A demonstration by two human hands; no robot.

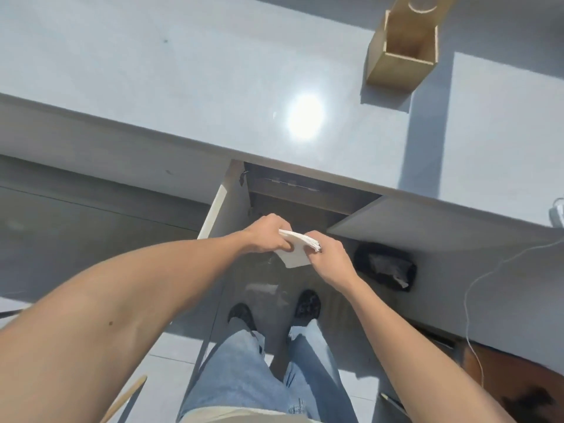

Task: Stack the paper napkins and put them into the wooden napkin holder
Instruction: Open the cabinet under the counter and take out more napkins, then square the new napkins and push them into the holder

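A stack of white paper napkins is held between both hands in front of the counter edge, above the floor. My left hand grips its left side and my right hand pinches its right edge. The wooden napkin holder, an open-topped light wood box, stands on the grey counter at the far right, well beyond my hands. It looks empty inside.
Below the counter an open cabinet shows between two swung-out doors. A black bag lies on the floor to the right. A white cable hangs at the right. My legs and shoes are below my hands.
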